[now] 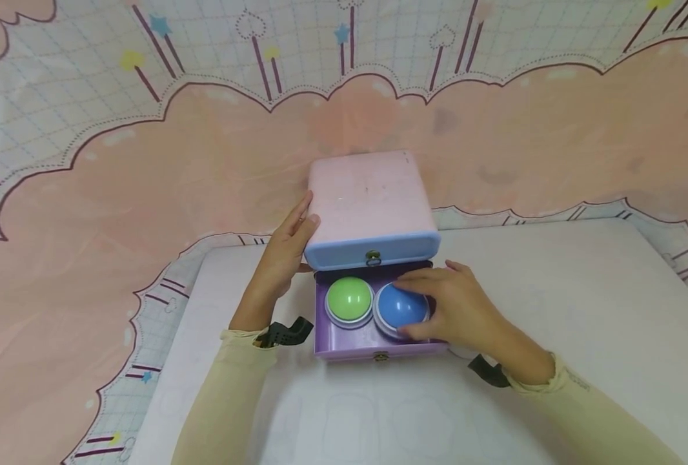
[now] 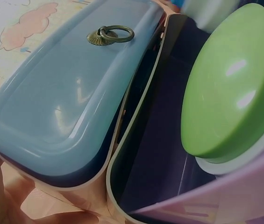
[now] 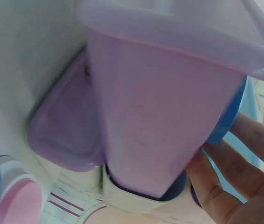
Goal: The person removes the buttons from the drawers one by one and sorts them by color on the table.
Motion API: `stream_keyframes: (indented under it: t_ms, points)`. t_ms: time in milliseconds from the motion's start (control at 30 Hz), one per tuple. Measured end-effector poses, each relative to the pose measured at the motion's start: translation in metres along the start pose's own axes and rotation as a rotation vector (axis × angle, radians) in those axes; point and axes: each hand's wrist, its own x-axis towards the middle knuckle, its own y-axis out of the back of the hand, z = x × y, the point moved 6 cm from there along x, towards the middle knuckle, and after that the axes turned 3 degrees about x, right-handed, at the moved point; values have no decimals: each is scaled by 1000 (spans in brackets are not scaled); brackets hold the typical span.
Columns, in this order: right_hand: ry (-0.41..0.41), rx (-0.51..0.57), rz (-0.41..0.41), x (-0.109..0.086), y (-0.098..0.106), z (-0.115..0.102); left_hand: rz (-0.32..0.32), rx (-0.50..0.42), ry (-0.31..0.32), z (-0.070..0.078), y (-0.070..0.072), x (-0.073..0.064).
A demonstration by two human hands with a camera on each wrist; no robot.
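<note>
L hand (image 1: 286,248) flat vs side of pink box (image 1: 367,194), fingers straight. R hand (image 1: 454,310) grip curled over blue dome (image 1: 399,309) in purple drawer (image 1: 379,349), beside green dome (image 1: 348,298).

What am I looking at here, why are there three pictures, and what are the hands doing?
No machine: a person wears three cameras. The big picture comes from the head, the two close-ups from each wrist. On a white table stands a small pink drawer box. Its blue upper drawer is shut; the purple lower drawer is pulled out. Inside sit a green dome and a blue dome. The left hand rests against the box's side. The right hand grips the blue dome.
</note>
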Motion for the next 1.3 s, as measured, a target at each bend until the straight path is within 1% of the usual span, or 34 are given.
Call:
stream_keyframes:
  t_ms: [167,400,500,667,867,1133,1300]
  points:
    - [14,26,34,-3,12,-2,-3,-1,4,0,0,0]
    - [-12,22,45,-9,29,-1,0,-3,4,1,1,0]
    - [-20,25,61,-13,36,2,4,-5,5,0,2,0]
    - [-28,37,109,-21,49,11,0,-11,-1,1,1,0]
    - [-5,58,174,-34,61,23,-3,-11,-2,1,-1,0]
    - [-31,39,196,-48,69,39,2,-3,6,1,0,-1]
    - [-85,21,197,-59,73,53,-3,-4,9,0,0,-1]
